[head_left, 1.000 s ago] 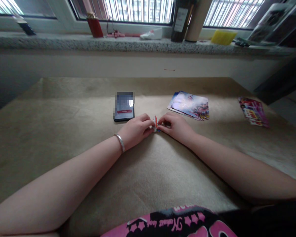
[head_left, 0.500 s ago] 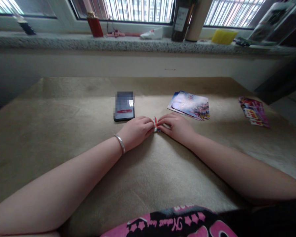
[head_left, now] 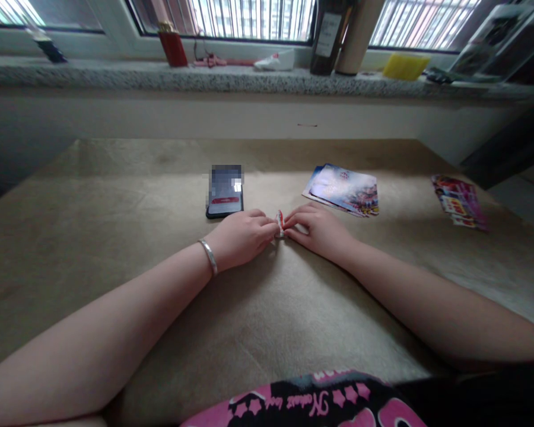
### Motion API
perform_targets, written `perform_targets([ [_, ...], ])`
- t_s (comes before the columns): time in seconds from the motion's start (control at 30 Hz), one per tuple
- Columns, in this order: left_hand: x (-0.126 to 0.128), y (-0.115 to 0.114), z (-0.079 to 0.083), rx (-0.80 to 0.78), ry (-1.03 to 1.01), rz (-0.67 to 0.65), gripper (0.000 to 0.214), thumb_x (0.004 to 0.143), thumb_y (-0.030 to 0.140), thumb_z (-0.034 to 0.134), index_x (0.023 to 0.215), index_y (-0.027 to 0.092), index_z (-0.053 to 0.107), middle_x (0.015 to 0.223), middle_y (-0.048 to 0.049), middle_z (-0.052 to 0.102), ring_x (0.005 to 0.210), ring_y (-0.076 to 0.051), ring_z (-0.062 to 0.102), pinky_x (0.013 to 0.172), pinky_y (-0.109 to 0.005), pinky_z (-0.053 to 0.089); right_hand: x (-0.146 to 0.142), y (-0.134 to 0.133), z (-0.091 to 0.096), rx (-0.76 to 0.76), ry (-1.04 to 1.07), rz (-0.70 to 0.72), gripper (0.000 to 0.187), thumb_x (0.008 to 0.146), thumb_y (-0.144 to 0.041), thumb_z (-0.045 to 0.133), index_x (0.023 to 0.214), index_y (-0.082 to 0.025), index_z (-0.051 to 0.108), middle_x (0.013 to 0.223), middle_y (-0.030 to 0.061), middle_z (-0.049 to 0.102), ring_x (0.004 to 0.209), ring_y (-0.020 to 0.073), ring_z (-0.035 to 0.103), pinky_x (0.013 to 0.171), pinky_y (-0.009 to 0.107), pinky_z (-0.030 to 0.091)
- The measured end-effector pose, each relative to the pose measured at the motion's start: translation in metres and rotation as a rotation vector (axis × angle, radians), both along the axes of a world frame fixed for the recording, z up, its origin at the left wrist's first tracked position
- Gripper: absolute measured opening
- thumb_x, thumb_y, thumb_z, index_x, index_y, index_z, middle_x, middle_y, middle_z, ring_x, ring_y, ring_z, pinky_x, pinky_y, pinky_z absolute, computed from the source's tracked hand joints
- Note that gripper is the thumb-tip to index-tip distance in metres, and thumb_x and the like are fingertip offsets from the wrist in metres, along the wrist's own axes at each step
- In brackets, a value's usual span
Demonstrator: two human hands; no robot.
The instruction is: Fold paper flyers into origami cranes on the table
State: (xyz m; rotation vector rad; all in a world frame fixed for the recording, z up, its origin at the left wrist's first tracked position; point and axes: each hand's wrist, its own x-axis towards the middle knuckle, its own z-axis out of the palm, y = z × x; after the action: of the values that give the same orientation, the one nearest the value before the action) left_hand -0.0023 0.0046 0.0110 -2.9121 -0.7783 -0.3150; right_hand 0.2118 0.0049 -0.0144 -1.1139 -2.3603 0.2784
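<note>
No text legible: lettering (head_left: 299,401) on garment (head_left: 289,388) unclear, label (head_left: 328,35) on dark container (head_left: 322,65) too small.

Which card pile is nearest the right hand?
The blue-and-lilac rectangular card pile, just beyond the right hand; the smaller magenta-and-red card pile lies farther right.

phone (head_left: 225,204) on table (head_left: 115,196) | red container (head_left: 173,48), yellow block (head_left: 404,67) on windowsill (head_left: 231,81)
</note>
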Motion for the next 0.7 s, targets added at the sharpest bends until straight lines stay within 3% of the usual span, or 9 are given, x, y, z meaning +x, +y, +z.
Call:
perform_targets([
  [0.3, -0.006, -0.004, 0.0075, -0.022, 0.125, -0.059, 0.035, 0.083, 0.018, 0.047, 0.116, 0.014, 0.058, 0.119, -0.008, 0.062, 0.101, -0.021, 0.058, 0.089, -0.034, 0.049, 0.0011, 0.0018, 0.0003, -0.063, 0.013, -0.019, 0.012, 0.081, -0.031, 0.066, 0.09, -0.023, 0.067, 0.097, 0.0034, 0.069, 0.097, 0.0216, 0.056, 0.088, 0.038, 0.042],
  [0.53, -0.0053, -0.0042, 0.0083, -0.036, 0.121, -0.026, 0.033, 0.086, 0.015, 0.045, 0.113, 0.02, 0.063, 0.116, -0.0059, 0.064, 0.099, -0.02, 0.059, 0.086, -0.032, 0.05, 0.0027, 0.0103, -0.0084, -0.041, 0.031, -0.059, 0.022, 0.076, -0.04, 0.071, 0.091, -0.025, 0.068, 0.103, 0.0059, 0.064, 0.107, 0.0242, 0.05, 0.098, 0.043, 0.036],
  [0.7, -0.0072, -0.0029, 0.0057, -0.024, 0.109, -0.016, 0.033, 0.087, 0.016, 0.047, 0.115, 0.022, 0.062, 0.115, -0.0065, 0.063, 0.098, -0.02, 0.059, 0.084, -0.032, 0.05, 0.0034, 0.0058, -0.0072, -0.024, 0.008, -0.067, 0.019, 0.079, -0.038, 0.068, 0.092, -0.025, 0.067, 0.108, 0.0065, 0.061, 0.109, 0.0245, 0.049, 0.097, 0.043, 0.037],
])
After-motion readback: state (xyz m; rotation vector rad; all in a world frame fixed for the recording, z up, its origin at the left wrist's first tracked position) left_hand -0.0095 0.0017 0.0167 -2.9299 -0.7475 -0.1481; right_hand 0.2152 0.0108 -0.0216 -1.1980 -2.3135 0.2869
